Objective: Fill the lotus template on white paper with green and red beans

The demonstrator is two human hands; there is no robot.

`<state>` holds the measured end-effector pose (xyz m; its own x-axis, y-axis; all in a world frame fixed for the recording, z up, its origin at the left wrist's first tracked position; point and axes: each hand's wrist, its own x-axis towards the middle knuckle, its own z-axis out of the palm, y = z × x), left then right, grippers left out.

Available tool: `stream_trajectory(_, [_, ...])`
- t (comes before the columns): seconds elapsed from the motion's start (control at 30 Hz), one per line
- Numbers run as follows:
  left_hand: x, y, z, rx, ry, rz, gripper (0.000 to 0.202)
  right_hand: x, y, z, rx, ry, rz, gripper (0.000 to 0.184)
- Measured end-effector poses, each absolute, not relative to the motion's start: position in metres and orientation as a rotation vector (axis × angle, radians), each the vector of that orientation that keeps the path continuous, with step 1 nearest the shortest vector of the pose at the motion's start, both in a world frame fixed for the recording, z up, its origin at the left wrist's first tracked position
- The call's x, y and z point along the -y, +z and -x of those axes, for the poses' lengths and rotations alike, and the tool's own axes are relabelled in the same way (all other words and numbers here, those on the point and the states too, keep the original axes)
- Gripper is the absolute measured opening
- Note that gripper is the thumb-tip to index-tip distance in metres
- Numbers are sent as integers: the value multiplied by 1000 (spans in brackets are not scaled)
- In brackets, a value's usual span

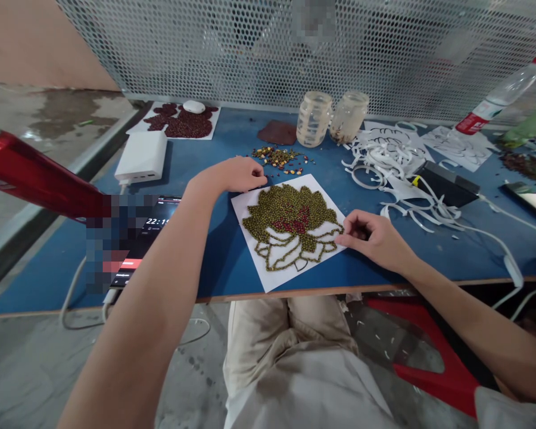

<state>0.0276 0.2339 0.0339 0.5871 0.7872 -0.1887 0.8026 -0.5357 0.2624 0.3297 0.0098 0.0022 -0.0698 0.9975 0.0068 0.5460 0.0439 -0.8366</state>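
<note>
Right hand (373, 237) on bean mosaic (292, 229); paper scraps (384, 164), jars (313, 118) beyond.

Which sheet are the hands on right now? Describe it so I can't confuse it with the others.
On the blue table, look at the near edge, straight ahead of the person, between the left hand and right hand. That white sheet carries a lotus outline filled mostly with green beans and a red centre; the far-left sheet holds only dark red beans.

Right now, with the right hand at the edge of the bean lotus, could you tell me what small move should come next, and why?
Probably set the next bean into a bare lower petal. The right hand pinches at the bean lotus picture, whose lower petals are only outlined, while the left hand rests near the loose bean pile.
</note>
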Motion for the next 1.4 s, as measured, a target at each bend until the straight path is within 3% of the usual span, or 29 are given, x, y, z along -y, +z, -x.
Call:
stream_trajectory(0.23, [-229,38,-29,-1304,-67,-2465,20,-10,-5,-330,1766,924,1536,35])
stream_trajectory(0.53, [-233,34,-28,-1283,-59,-2475,21,-10,-4,-329,1662,958,1487,42])
stream_trajectory(0.7, [-233,34,-28,-1277,-56,-2489,21,-10,-9,-328,1712,890,1536,34])
stream_trajectory(1.4, [-232,36,-28,-1281,-61,-2487,22,-9,-7,-331,1823,886,1579,45])
